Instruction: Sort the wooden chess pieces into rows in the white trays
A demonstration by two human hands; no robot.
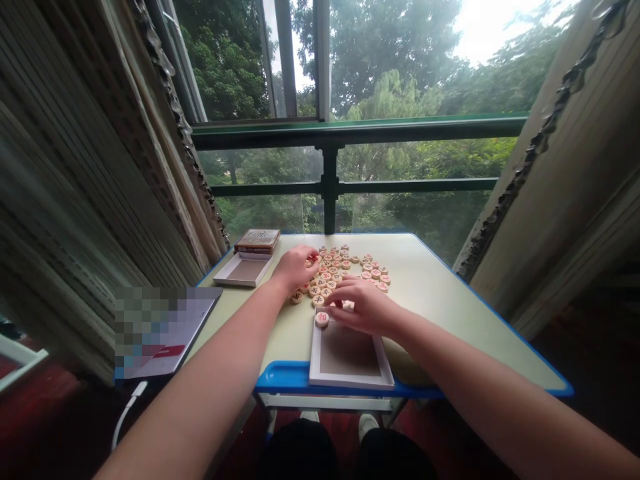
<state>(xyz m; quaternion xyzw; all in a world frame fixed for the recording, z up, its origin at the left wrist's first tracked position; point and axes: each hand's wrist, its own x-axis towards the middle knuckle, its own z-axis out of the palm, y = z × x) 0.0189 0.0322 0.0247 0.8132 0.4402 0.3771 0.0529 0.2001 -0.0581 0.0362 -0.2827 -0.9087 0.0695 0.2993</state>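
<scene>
Round wooden Chinese chess pieces (326, 275) with red and black characters lie in a loose cluster on the pale table. My left hand (296, 268) is at the cluster's left side, fingers curled and pinched on a piece that they mostly cover. A shallow white box tray (350, 353) sits at the near table edge. In its far left corner lies one red-marked Chinese chess piece (322, 319). Over the tray's far edge is my right hand (363, 303), thumb and fingers slightly apart beside that piece. It hides some pieces behind it.
A second shallow box tray (245, 269) lies at the table's far left, in front of a stacked box (257, 241). A laptop-like device (195, 313) with a white cable (127, 410) is by the left edge. Beyond the table (450, 333) stand a green railing and window, with curtains at both sides.
</scene>
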